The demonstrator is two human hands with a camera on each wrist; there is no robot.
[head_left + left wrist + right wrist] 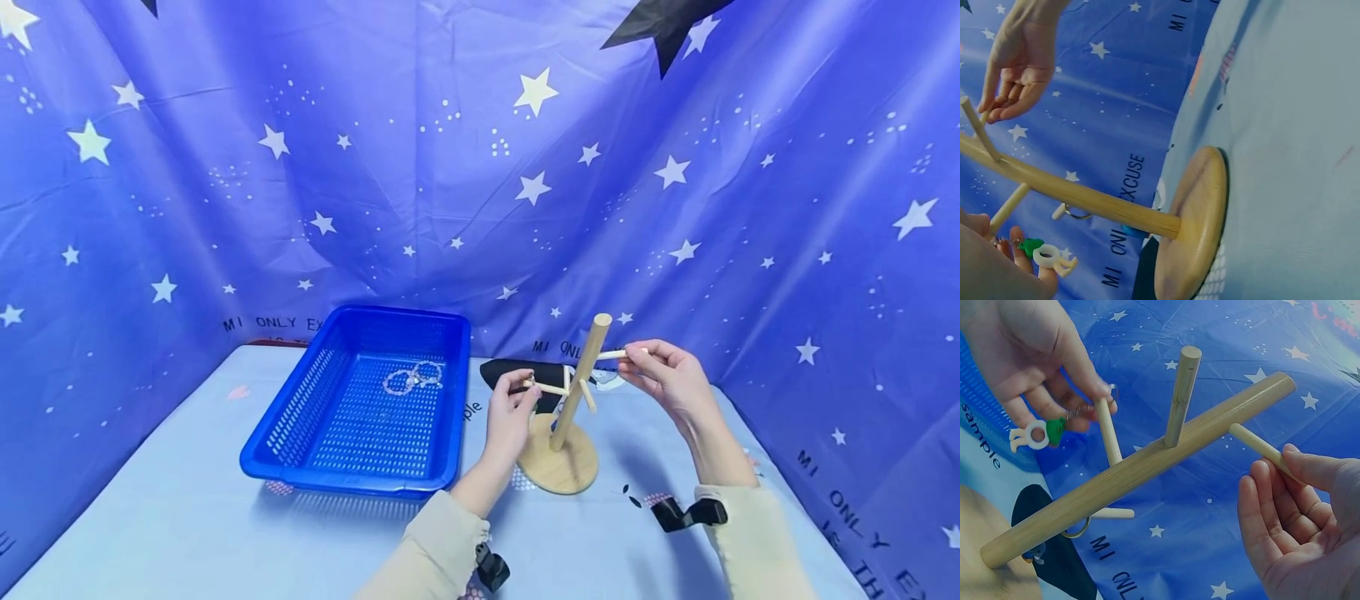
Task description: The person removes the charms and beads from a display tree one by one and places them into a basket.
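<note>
A wooden peg stand [581, 379] rises from a round base [558, 467]. My left hand [513, 412] pinches a keychain [1038, 434] at the tip of a left-hand peg [1109, 434]. Its green-and-white figure with pale legs dangles on a short chain in both wrist views; whether the ring is around the peg I cannot tell. On the opposite side, my right hand [671, 383] pinches the end of another peg [1263, 450] between thumb and fingers. A metal ring [1077, 532] hangs on a lower peg, its small blue pendant [1035, 553] partly hidden by the post.
Left of the stand sits a blue perforated basket [352, 483], with beaded loops [412, 379] lying inside. A star-printed blue cloth [450, 167] hangs behind and at both sides. The table [187, 517] has a pale printed cover with a black patch behind the stand.
</note>
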